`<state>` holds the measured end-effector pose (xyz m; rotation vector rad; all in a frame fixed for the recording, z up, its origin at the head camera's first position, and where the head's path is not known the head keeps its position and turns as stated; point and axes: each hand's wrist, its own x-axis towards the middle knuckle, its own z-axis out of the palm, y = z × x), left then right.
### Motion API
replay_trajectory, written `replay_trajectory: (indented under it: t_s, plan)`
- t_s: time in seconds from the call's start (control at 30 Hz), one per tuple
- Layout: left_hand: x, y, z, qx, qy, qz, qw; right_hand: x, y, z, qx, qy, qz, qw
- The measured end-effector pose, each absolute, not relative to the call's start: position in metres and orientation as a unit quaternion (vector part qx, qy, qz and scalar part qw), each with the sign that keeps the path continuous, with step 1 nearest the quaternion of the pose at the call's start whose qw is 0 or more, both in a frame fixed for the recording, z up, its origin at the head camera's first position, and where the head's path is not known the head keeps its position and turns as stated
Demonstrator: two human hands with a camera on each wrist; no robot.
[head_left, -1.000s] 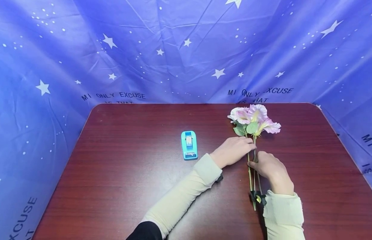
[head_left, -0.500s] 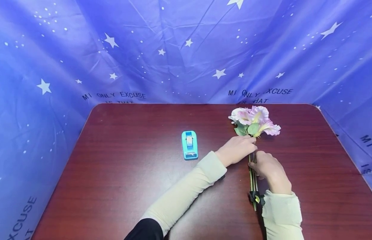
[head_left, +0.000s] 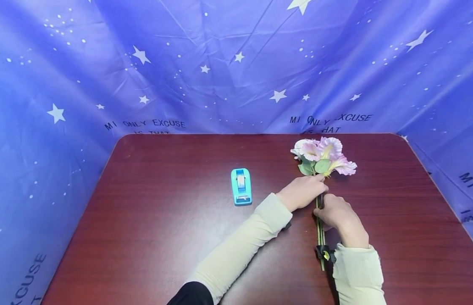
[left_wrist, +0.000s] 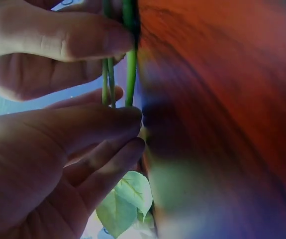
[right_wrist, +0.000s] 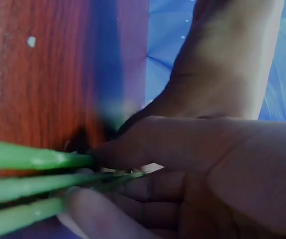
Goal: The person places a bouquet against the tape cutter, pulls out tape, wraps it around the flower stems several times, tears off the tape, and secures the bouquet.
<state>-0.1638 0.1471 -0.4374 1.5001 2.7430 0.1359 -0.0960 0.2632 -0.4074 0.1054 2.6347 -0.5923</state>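
Observation:
Several pink-and-white flowers (head_left: pixel 329 149) with green leaves (head_left: pixel 305 168) lie toward the table's back right. Just below the blooms my left hand (head_left: pixel 302 192) holds the stems between thumb and fingers. Lower down, my right hand (head_left: pixel 341 216) pinches the same stems (head_left: pixel 320 233), its thumb on their left side. In the left wrist view, stems (left_wrist: pixel 131 74) pass between both hands, with a leaf (left_wrist: pixel 133 191) below the left fingertips. The right wrist view has three stem ends (right_wrist: pixel 28 189) coming out from the right hand (right_wrist: pixel 182 174); the left hand is behind it.
A turquoise tape dispenser (head_left: pixel 241 186) stands on the brown table (head_left: pixel 164 190), left of the hands. By the right cuff, a small black item with a yellow mark (head_left: pixel 326 255) overlaps the stems. A blue star-print cloth (head_left: pixel 228 97) hangs around the table.
The stems, spread apart a second ago, are now drawn into a narrow bundle. My left hand has shifted slightly right; the right hand has moved a little left.

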Motion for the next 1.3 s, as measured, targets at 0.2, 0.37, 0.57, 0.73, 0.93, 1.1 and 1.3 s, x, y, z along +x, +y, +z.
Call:
replay_trajectory:
  t_s: [0.2,0.37,0.57,0.73,0.93,1.1,1.3]
  plan:
    - [-0.1657,0.1477,-0.4387,0.47,0.881,0.054,0.01,-0.0983,0.2636,-0.4087,0.031,0.959,-0.206,0.193]
    - [-0.1666,0.1468,-0.4399,0.468,0.881,0.065,0.012,-0.101,0.2641,-0.4095,0.03,0.963,-0.201,0.179]
    - [-0.1678,0.1467,-0.4394,0.464,0.882,0.082,0.012,-0.1037,0.2638,-0.4093,0.033,0.968,-0.185,0.165]
    - [-0.1662,0.1477,-0.4372,0.464,0.882,0.081,0.018,-0.103,0.2639,-0.4085,0.037,0.965,-0.19,0.176]
    - [-0.1628,0.1495,-0.4355,0.48,0.873,0.084,0.009,-0.1009,0.2663,-0.4087,0.043,0.963,-0.194,0.18]
    - [-0.163,0.1492,-0.437,0.474,0.877,0.086,-0.006,-0.1023,0.2658,-0.408,0.038,0.964,-0.195,0.176]
    - [-0.1606,0.1493,-0.4362,0.471,0.878,0.069,-0.043,-0.101,0.2642,-0.4034,0.034,0.968,-0.194,0.155]
